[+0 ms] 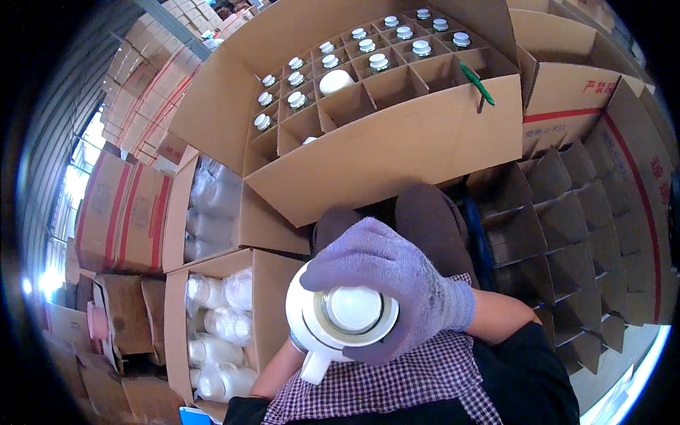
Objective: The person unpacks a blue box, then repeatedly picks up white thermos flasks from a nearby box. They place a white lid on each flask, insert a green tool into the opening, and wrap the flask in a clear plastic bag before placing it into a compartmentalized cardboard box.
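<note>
My right hand (404, 287), in a grey-purple glove, curves over a round white vessel (297, 320) above my lap. Its fingers are closed around a clear-rimmed, white-topped piece (352, 309) at the vessel's middle; whether that piece is separate I cannot tell. A short white handle or spout (315, 366) sticks out toward me. My left forearm (280, 372) reaches up to the vessel's underside, where the vessel hides my left hand (295, 343) except near the wrist. Beyond my knees stands a divided carton (397, 145) with several white-capped glass bottles (379, 62).
A green pen-like thing (477, 83) is at the divided carton's near edge. Cartons of wrapped white pieces (228, 326) stand at my left. At my right is an open carton with cardboard dividers (563, 241). Stacked cartons (120, 212) rise at the far left.
</note>
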Motion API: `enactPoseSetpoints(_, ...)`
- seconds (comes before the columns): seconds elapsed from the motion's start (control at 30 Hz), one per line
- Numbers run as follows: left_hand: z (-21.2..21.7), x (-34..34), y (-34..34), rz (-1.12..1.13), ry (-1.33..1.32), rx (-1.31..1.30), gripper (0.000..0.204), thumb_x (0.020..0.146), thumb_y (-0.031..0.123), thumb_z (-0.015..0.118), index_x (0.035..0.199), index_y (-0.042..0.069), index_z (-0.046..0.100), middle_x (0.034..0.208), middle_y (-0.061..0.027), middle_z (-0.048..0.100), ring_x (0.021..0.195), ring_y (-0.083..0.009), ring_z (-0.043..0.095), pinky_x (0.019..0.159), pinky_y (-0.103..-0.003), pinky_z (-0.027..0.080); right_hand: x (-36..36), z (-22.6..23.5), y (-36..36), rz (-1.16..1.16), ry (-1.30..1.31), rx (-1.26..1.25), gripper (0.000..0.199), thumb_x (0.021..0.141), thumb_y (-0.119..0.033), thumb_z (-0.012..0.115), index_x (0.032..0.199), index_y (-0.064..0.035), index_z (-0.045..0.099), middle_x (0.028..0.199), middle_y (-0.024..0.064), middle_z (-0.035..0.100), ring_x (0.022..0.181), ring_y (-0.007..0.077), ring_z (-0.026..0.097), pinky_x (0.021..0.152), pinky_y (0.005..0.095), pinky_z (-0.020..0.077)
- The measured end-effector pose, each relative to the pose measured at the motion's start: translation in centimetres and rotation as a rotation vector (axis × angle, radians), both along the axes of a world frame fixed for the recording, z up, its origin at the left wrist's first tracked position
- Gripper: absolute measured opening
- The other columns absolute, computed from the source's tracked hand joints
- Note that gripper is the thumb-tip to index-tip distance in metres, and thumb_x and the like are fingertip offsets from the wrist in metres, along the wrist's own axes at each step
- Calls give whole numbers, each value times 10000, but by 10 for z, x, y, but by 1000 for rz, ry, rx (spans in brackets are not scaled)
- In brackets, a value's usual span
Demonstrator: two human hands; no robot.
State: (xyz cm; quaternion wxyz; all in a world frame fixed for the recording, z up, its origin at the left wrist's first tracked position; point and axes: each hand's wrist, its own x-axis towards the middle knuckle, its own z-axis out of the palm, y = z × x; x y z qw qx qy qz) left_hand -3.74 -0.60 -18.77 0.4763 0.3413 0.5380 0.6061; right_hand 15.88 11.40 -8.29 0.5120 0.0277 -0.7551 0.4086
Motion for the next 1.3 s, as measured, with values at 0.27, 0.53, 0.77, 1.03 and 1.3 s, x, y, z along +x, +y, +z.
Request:
enactPoseSetpoints(0.27,8,-10,-3,-10,-204,-14,757,982,565,418,1538,59,333,1528,-152,442,1408,-310,420,1197,-459,310,0,-2,-6,-152,-109,-194,641,663,-288,885,1199,-56,621,1131,143,657,1055,340,651,939,438,525)
enactPoseSetpoints(0.53,28,-24,-19,-37,-470,-60,781,987,607,375,1538,54,329,1526,-160,442,1409,-320,419,1198,-465,307,-6,9,-7,-42,36,-76,511,713,-278,834,1140,-88,627,1041,145,618,963,345,637,834,418,542)
enactPoseSetpoints(0.77,37,-27,-14,-78,-601,-106,806,993,643,337,1538,49,326,1525,-167,443,1409,-328,419,1199,-471,304,-7,20,3,176,58,-213,655,646,-319,910,1186,-57,645,1164,149,644,1058,323,655,920,406,531)
enactPoseSetpoints(1.03,42,-95,-23,-390,-478,-196,849,983,662,396,1520,7,340,1518,-189,441,1397,-323,435,1184,-497,314,-38,24,29,600,-18,325,581,728,-267,841,1238,-61,652,1153,133,635,1087,360,620,982,499,479)
enactPoseSetpoints(1.3,72,-99,-2,-273,679,-108,627,739,359,881,1174,-43,678,1319,-162,646,1137,-259,661,949,-381,531,-176,19,187,81,-601,-4,345,845,-253,700,1085,-6,698,969,150,716,900,322,691,835,395,555)
